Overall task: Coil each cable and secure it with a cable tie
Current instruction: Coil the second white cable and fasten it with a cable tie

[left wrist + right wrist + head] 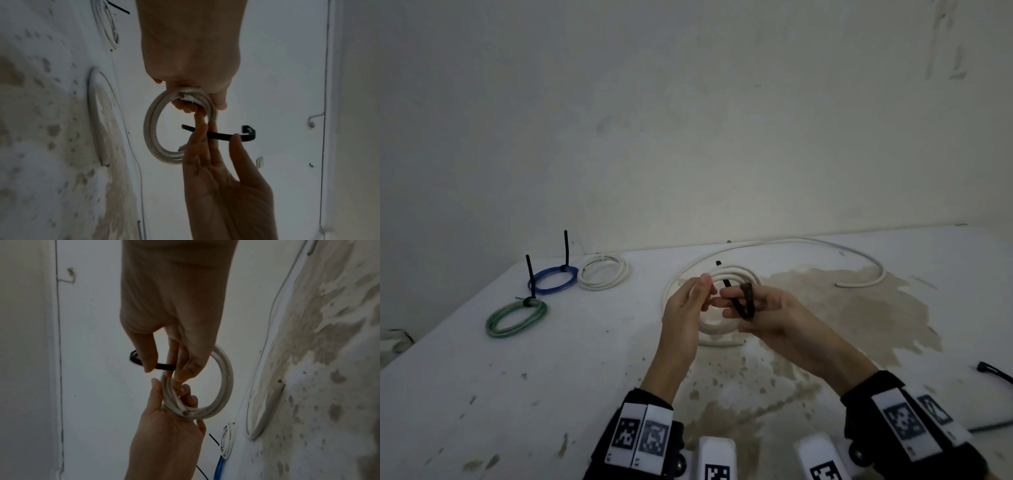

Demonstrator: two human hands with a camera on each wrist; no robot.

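My left hand (705,291) grips a small coil of white cable (152,129) by its top, lifted off the table; the same coil (226,369) shows in the right wrist view. My right hand (732,303) pinches a black cable tie (222,135), bent into a curve, right beside the coil. The tie's head (247,129) sticks out past my thumb, and its pointed tail lies across the coil's opening. Whether the tie wraps the coil's strands is hidden by my fingers.
On the stained white table, far left, lie a green coil (494,325) and a blue coil (551,293), each with an upright black tie, and a white coil (599,287). A long loose white cable (791,241) arcs behind my hands. Another black tie (993,371) lies at the right.
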